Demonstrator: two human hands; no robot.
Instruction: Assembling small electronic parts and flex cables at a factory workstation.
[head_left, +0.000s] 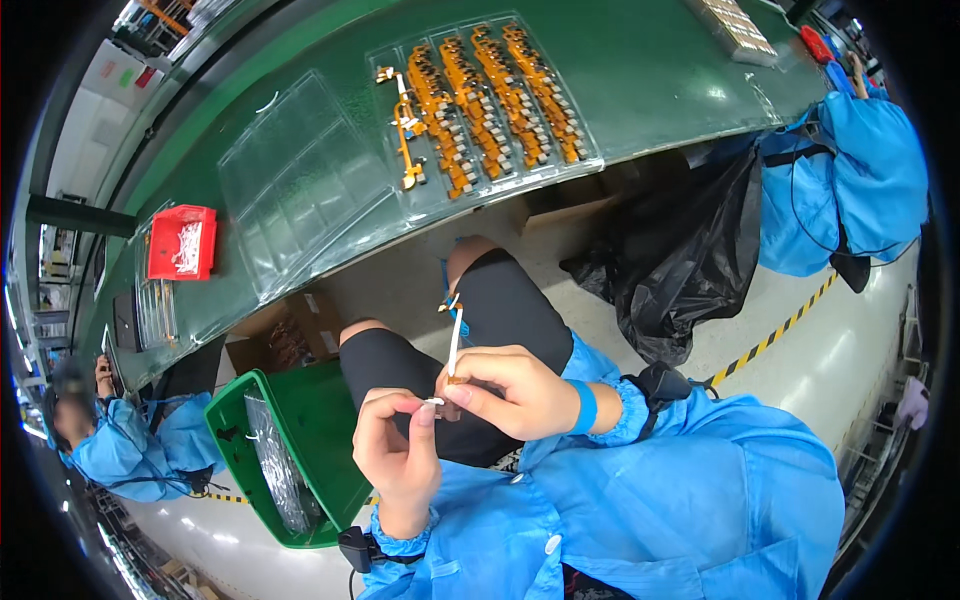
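Observation:
Above my lap, my right hand pinches a thin flex circuit between thumb and fingertips. A white strip runs up from the grip, and small orange-brown parts show at its far end. Close beside it, my left hand is closed in a pinch on a small white piece. Whether that piece is still joined to the flex circuit I cannot tell. On the bench, a clear tray holds several rows of orange flex circuits, with a few lying apart at its left side.
An empty-looking clear tray lies left of the filled one. Farther left, a red bin holds white scraps. A green bin stands by my left leg. Black plastic sheeting hangs at right. Co-workers in blue sit both sides.

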